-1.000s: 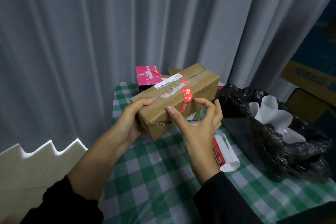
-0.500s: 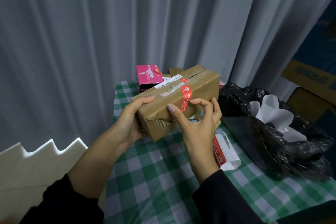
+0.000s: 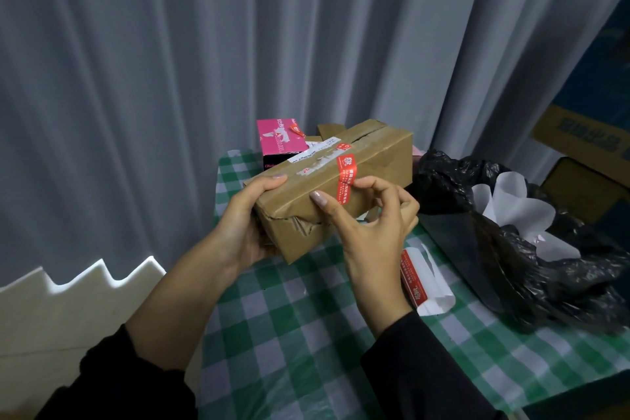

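Above the green checked tablecloth (image 3: 289, 334), our left hand (image 3: 245, 228) gripped the near end of the cardboard box (image 3: 375, 160), thumb on top and fingers underneath. Our right hand (image 3: 371, 225) had its thumb and curled forefinger pinched on the red tape strip (image 3: 346, 181) where it folded over the box's top edge. We judged this to be the unsealing step, with the strip not yet lifted. The next move called for getting a nail under the strip's edge and peeling it up and away, while the left hand kept the box from twisting.

The box was held clear of the table, tilted, and pointing away from us. It was wrapped in brown tape, its near end crushed and wrinkled, with a torn white label along the top and a slit at the far end. Just right of our wrist, a white and red packet (image 3: 422, 280) lay on the cloth. Beyond it sat a black bin bag (image 3: 511, 249) with white paper (image 3: 518, 211) inside. Behind the box stood a pink box (image 3: 279, 143), in front of the grey curtain (image 3: 170, 61).
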